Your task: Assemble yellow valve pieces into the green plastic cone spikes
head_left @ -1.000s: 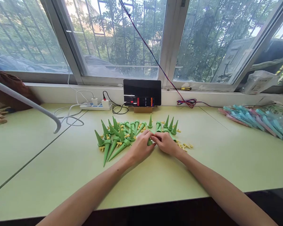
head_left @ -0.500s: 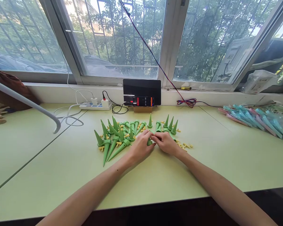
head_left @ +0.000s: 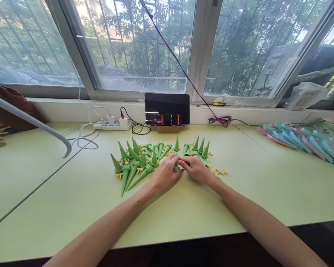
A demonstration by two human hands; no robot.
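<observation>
Our left hand (head_left: pixel 167 170) grips a green piece (head_left: pixel 176 168) mid worktop (head_left: pixel 183 215); our right hand (head_left: pixel 196 169) closes beside it (pinching what, we cannot tell). Best we brace it firmly, clear of yellow fittings (head_left: pixel 225 172) at three o'clock.

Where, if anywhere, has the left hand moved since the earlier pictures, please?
No, the left hand shows no clear shift in any direction, judged against the black screen beyond it.
</observation>
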